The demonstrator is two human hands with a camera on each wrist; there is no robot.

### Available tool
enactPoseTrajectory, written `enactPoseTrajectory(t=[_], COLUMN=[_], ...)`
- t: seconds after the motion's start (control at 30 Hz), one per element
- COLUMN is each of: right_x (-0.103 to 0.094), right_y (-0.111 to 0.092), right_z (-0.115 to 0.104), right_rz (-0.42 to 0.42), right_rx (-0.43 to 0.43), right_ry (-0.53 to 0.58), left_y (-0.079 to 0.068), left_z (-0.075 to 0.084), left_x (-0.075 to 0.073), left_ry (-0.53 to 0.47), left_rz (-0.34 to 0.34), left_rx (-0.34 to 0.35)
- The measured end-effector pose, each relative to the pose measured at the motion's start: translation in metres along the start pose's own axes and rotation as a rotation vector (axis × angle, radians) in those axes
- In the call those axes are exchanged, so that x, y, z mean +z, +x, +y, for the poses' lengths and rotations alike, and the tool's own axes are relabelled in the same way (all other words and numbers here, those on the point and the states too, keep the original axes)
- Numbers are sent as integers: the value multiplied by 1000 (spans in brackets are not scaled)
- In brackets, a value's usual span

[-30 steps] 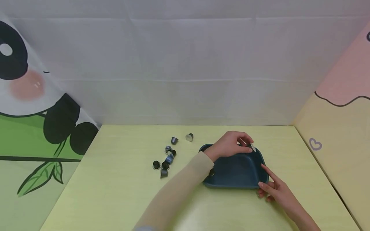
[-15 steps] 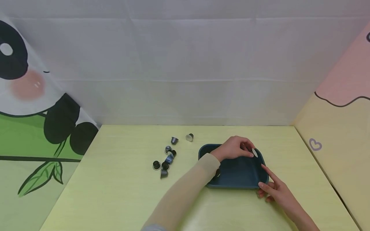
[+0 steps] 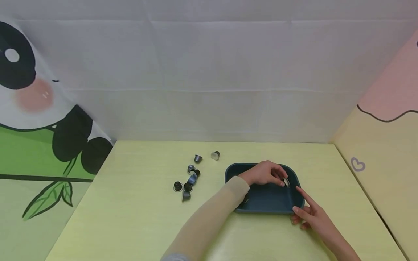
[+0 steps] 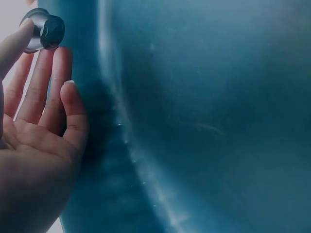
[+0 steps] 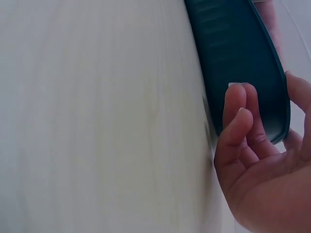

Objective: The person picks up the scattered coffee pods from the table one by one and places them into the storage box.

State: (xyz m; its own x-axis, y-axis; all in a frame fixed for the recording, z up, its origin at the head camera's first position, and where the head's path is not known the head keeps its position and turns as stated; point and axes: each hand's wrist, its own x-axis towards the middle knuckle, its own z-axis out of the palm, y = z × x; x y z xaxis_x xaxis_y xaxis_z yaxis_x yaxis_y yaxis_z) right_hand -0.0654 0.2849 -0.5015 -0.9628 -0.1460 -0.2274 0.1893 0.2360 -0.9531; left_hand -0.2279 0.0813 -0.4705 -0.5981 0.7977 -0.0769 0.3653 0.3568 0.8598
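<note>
Room lay open inside the dark-blue, round-cornered tray (image 3: pixel 271 203); left hand (image 3: pixel 265 173) pinched a silver-black, cup-shaped capsule (image 4: pixel 46 30), right hand (image 3: pixel 311 214) gripped the tray's edge!

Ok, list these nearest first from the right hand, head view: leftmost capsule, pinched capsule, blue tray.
1. Blue tray: touching the right hand.
2. Pinched capsule: in the left hand, tray's right side.
3. Leftmost capsule: on the table, left of the tray.
</note>
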Motion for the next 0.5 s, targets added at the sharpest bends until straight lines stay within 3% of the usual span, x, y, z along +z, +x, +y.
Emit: enactPoseTrajectory(t=[0.3,0.5], right_x=[-2,-2], right_y=[1,1], right_z=[0,0], right_rz=[-30,-26], right_rx=[-7,-4], right_ry=[18,16], left_y=[5,8], left_z=[-13,-19], left_x=[11,14], left_ry=[48,-15], left_rz=[-32,-45], left_rx=[-37,-28])
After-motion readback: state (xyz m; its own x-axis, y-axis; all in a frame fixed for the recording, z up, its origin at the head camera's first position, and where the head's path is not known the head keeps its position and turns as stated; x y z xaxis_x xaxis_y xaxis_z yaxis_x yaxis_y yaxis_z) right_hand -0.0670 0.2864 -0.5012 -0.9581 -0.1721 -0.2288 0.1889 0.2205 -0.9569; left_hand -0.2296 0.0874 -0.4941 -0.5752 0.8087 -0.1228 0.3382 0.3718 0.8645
